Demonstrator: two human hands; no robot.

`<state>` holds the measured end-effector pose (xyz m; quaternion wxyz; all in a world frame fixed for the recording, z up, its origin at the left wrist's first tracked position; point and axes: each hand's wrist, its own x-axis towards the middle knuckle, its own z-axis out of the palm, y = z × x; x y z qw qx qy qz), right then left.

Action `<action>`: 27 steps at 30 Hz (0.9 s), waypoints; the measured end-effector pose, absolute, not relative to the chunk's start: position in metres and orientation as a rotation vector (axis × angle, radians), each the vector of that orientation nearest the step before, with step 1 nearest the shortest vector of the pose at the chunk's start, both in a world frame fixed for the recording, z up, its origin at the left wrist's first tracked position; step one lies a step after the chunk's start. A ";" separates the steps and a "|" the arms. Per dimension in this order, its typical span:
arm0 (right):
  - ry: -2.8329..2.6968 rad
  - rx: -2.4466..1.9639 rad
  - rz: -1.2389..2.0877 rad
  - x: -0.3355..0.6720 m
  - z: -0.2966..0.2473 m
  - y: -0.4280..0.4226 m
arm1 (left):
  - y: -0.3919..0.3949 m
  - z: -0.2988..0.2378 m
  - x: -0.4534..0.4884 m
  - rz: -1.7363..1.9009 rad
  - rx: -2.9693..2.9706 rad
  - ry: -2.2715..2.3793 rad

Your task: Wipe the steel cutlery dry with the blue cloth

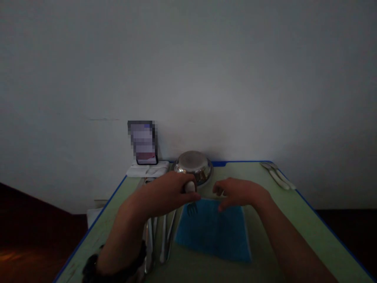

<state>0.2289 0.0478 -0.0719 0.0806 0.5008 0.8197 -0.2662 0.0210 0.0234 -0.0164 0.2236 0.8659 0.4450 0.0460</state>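
Observation:
My left hand (173,191) is closed around the pale handle of a fork (192,208), whose metal tines point down over the upper left part of a blue cloth (216,232). To the right, my right hand (235,191) hovers over the cloth's far edge, fingers curled but apart, with nothing visible in them. The cloth lies spread on the green table (265,236). Just behind my left hand sits an upturned shiny metal bowl (193,163). Several pieces of long metal cutlery (163,243) lie left of the cloth, partly hidden by my left forearm.
At the back left a phone (144,141) leans upright on a white flat item (147,169). Light-handled spoon-like utensils (278,177) rest along the far right edge. A grey wall (235,78) stands behind the table.

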 end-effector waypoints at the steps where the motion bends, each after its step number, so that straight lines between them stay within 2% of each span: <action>1: 2.421 1.501 -0.749 0.224 -0.074 0.047 | 0.024 -0.016 0.020 0.119 2.389 1.232; 6: 2.288 1.399 -0.532 0.204 -0.088 0.046 | 0.025 -0.016 0.021 0.158 2.410 1.211; 12: 2.561 1.185 -0.817 0.234 -0.059 0.047 | 0.018 -0.001 0.022 0.321 2.373 1.266; 20: 2.754 1.898 -1.186 0.284 0.001 0.010 | 0.009 0.007 0.023 0.694 2.086 1.147; 23: 2.826 2.171 -0.870 0.274 0.008 -0.004 | 0.010 0.005 0.031 0.816 2.012 1.165; 25: 2.891 2.177 -0.702 0.262 0.012 -0.013 | 0.009 0.005 0.038 0.862 2.036 1.182; 27: 2.998 1.892 -0.857 0.249 0.015 -0.022 | 0.007 0.005 0.044 0.871 2.112 1.193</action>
